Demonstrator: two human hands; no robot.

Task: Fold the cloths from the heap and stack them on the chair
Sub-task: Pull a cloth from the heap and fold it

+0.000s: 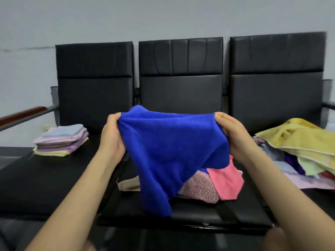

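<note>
Up in the air over the middle seat (181, 212): a blue cloth (172, 147), held by both hands at its top edge. Left hand (112, 140) gripping the left corner, fingers (113, 117) curled round a bunched fold of fabric. Right hand (233, 136) clamped on the right corner, fingers (220, 116) hooked over the edge, thumb side hidden behind the cloth. Stretched between the two grips, sagging in the centre, lower part trailing down to a point just above the seat front. Behind and beneath it on that same seat, a few loose cloths: a pink one (226, 182), a speckled reddish one (201, 189) touching it, a beige one (128, 183) peeking out at the left. Off to the right, on the right seat, the heap (299, 153) of unfolded cloths, topped by a big yellow towel (297, 136), with green, purple and lilac pieces jumbled below. Over on the left seat (45, 178), a neat stack of folded cloths (61, 140), pastel blue on top, then pinks, brown, purple, pale yellow at the bottom. Three black padded backrests in a row against a grey wall (163, 15). Wooden armrest (23, 114) at far left.
</note>
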